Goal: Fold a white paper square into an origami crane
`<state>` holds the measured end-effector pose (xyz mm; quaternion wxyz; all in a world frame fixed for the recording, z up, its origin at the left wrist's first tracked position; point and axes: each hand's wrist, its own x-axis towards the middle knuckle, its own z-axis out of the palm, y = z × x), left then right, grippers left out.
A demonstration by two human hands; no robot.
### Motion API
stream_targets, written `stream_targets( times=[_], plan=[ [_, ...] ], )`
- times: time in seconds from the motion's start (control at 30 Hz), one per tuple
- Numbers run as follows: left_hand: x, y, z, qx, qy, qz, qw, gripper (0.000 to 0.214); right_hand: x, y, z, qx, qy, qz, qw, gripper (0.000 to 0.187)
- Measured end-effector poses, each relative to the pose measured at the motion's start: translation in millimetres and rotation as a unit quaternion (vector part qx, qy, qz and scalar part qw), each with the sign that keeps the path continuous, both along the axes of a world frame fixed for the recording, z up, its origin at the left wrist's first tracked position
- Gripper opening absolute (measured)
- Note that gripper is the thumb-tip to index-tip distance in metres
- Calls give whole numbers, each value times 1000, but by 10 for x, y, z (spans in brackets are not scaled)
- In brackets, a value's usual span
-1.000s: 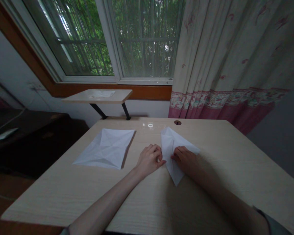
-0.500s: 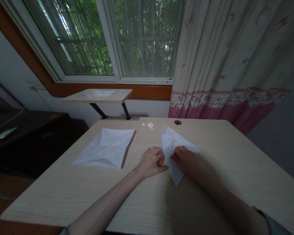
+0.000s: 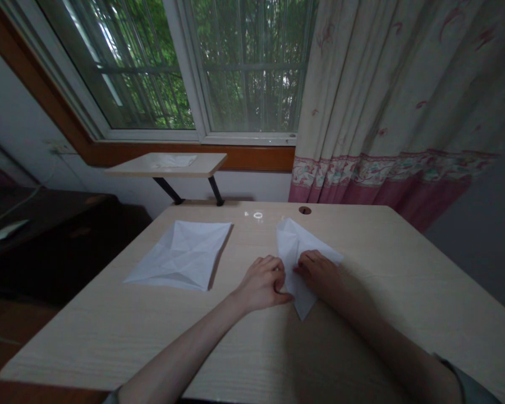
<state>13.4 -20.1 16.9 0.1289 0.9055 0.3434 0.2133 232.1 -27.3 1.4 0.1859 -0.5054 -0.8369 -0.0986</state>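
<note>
A folded white paper [image 3: 298, 247] lies on the pale wood-grain desk [image 3: 109, 336], its narrow point aimed toward me. My right hand [image 3: 317, 274] sits on its right part, fingers curled over the paper. My left hand [image 3: 263, 284] is closed against the paper's left edge, with the thumb by the lower edge. The paper under both hands is hidden. To the left lies a flat, creased white paper sheet [image 3: 180, 255], with neither hand touching it.
A small wall-mounted shelf [image 3: 166, 164] stands beyond the desk, beneath a barred window [image 3: 244, 67]. A pink-hemmed curtain [image 3: 382, 112] hangs at the right. A dark cabinet [image 3: 54, 241] stands left of the desk, and the desk's far edge has a cable hole [image 3: 305, 210].
My left hand has shifted slightly right and toward me along the paper's edge. My right hand and both papers stay in place, apart from a small shift of the camera view.
</note>
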Motion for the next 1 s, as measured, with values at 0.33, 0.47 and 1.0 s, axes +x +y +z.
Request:
stream_targets(
  times=[0.33, 0.47, 1.0],
  plan=[
    [62, -73, 40, -19, 18, -16, 1000, 43, 12, 18, -19, 4, 7, 9, 1000, 19],
    [81, -105, 44, -21, 19, -20, 999, 45, 18, 37, -36, -13, 15, 6, 1000, 18],
    [118, -133, 25, -24, 22, -51, 998, 49, 21, 31, -2, -13, 18, 4, 1000, 17]
  ],
)
